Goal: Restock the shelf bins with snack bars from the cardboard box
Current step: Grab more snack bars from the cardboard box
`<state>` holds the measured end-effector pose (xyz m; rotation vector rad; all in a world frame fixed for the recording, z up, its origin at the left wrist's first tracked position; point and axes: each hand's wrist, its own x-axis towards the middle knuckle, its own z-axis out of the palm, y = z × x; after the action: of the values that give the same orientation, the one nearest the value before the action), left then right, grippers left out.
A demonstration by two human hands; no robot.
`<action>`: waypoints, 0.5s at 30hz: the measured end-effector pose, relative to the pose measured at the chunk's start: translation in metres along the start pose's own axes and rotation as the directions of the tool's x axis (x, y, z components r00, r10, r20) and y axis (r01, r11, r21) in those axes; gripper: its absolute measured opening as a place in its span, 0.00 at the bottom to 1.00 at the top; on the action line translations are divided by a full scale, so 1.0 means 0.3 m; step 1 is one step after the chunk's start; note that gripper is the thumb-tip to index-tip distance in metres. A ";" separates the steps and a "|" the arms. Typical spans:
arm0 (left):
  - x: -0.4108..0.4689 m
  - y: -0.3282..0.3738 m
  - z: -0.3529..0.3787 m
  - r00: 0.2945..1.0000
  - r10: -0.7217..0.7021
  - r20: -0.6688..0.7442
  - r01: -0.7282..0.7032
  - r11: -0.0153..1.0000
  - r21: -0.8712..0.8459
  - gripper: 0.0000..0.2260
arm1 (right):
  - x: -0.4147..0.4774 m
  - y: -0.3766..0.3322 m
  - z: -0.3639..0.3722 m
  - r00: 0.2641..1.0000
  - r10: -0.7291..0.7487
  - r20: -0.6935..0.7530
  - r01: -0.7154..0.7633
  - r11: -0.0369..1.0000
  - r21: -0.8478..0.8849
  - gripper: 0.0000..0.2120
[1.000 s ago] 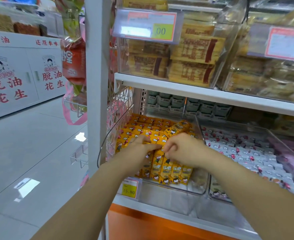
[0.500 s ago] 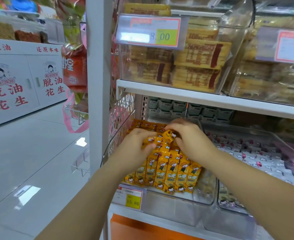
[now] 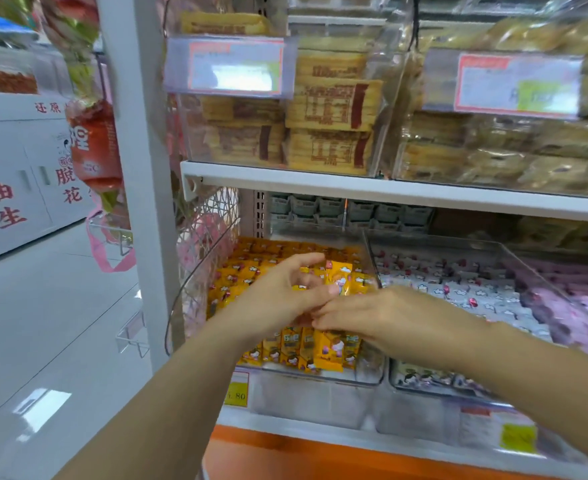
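my left hand (image 3: 278, 299) pinches one yellow snack bar (image 3: 339, 276) between thumb and curled fingers, above the clear bin (image 3: 320, 400). my right hand (image 3: 386, 318) lies flat, fingers straight, holding nothing, over the stacked bars (image 3: 306, 348).

Glossy pale tiled floor (image 3: 43, 341) with bright glare patches; white shelving post (image 3: 143, 168); white display cabinet (image 3: 15, 174) with red Chinese lettering at left; orange shelf base (image 3: 320, 459).
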<state>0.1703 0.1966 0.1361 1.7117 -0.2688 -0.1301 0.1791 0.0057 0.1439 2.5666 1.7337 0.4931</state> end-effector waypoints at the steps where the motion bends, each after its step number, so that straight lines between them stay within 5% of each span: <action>1: 0.005 -0.004 0.012 1.000 0.003 0.008 -0.004 1.000 0.028 0.21 | -0.013 0.001 -0.002 1.000 -0.013 0.004 0.013 1.000 -0.006 0.34; 4: 0.025 -0.018 0.033 0.999 0.028 0.015 -0.029 0.995 0.096 0.16 | -0.067 0.009 -0.006 0.995 -0.017 -0.096 0.017 1.000 -0.002 0.33; 8: 0.049 -0.051 0.045 0.995 0.095 0.034 -0.100 0.964 0.247 0.10 | -0.142 0.040 0.010 0.918 0.239 -0.316 -0.210 0.970 0.123 0.11; 11: 0.059 -0.079 0.073 0.989 0.024 0.146 -0.066 0.954 0.292 0.09 | -0.150 0.049 0.008 0.807 0.550 -0.216 -0.466 0.817 0.340 0.09; 15: 0.081 -0.095 0.122 0.994 0.029 0.105 -0.083 0.828 0.554 0.10 | -0.127 0.047 0.006 0.748 0.659 -0.079 -0.532 0.666 0.523 0.09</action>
<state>0.1880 0.1593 0.1039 2.2846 -0.4599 -0.0914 0.1794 -0.0342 0.1350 3.6074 1.0720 0.4694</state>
